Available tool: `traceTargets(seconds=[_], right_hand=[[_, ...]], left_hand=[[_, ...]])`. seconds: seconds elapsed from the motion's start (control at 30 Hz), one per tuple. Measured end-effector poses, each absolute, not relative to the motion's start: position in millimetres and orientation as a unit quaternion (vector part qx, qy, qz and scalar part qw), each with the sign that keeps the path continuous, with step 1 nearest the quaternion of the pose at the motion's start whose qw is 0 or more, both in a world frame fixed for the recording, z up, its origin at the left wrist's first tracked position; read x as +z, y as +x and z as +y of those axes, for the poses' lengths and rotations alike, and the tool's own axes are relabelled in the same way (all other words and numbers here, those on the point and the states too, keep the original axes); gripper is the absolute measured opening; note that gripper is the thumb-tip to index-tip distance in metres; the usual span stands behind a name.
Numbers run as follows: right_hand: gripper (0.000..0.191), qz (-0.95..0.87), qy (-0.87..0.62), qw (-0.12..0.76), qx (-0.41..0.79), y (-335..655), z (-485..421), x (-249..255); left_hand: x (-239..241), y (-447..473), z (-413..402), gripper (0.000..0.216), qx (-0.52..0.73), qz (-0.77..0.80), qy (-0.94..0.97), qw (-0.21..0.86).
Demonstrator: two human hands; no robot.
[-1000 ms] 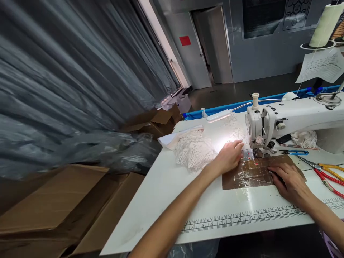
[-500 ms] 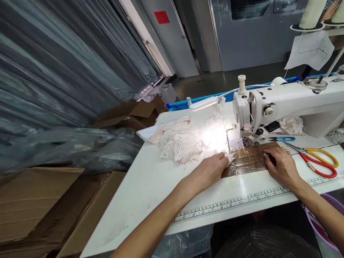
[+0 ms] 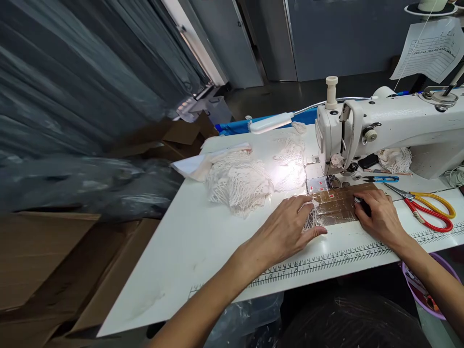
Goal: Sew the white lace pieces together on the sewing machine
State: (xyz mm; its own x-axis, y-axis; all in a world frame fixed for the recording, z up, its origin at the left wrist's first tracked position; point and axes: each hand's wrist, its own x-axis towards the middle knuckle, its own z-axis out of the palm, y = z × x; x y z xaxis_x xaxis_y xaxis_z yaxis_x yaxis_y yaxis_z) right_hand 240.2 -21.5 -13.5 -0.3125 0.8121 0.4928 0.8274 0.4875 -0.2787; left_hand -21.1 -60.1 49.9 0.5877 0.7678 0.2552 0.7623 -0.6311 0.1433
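Observation:
My left hand (image 3: 284, 229) lies at the left edge of the brown taped plate (image 3: 339, 209), thumb and fingers apart. A small piece of white lace (image 3: 311, 220) shows between its thumb and fingers, flat on the table. On the plate's right side rests my right hand (image 3: 380, 217), fingers curled. A small dark, shiny thing (image 3: 358, 199) peeks out at its fingertips; its kind is not clear. Just behind the plate stands the white sewing machine (image 3: 387, 128), its needle area between the hands. A heap of white lace (image 3: 237, 183) lies left of it, under a bright lamp (image 3: 271, 123).
Right of my right hand lie scissors (image 3: 433, 208) with red and yellow handles and blue thread snips (image 3: 382, 179). A printed ruler (image 3: 326, 261) runs along the table's front edge. Cardboard boxes (image 3: 119, 270) stand at the left, a purple-rimmed bin (image 3: 431, 285) below right.
My left hand has opened from a pinch on the white lace, its thumb now spread toward me. The right hand stays on the plate, curled. The view has tilted down a little.

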Motion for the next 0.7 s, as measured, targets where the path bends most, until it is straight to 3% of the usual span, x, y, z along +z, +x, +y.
traceTargets(seconds=[0.3,0.43,0.5,0.6,0.7], right_hand=[[0.026,-0.832,-0.424,0.357,0.008,235,-24,-1],[0.031,-0.897,-0.358,0.254,0.042,220,-16,16],[0.034,-0.917,-0.346,0.187,0.059,206,-9,25],[0.036,-0.927,-0.35,0.099,0.089,182,2,34],[0.024,-0.912,-0.382,0.061,0.137,167,12,36]], left_hand=[[7,-14,-50,0.029,0.183,0.441,0.876,-0.074],[4,-13,-51,0.028,0.223,0.457,0.859,-0.057],[7,-14,-50,0.028,0.251,0.472,0.845,-0.013],[16,-17,-50,0.025,0.295,0.522,0.788,0.139],[22,-21,-48,0.027,0.311,0.573,0.698,0.295]])
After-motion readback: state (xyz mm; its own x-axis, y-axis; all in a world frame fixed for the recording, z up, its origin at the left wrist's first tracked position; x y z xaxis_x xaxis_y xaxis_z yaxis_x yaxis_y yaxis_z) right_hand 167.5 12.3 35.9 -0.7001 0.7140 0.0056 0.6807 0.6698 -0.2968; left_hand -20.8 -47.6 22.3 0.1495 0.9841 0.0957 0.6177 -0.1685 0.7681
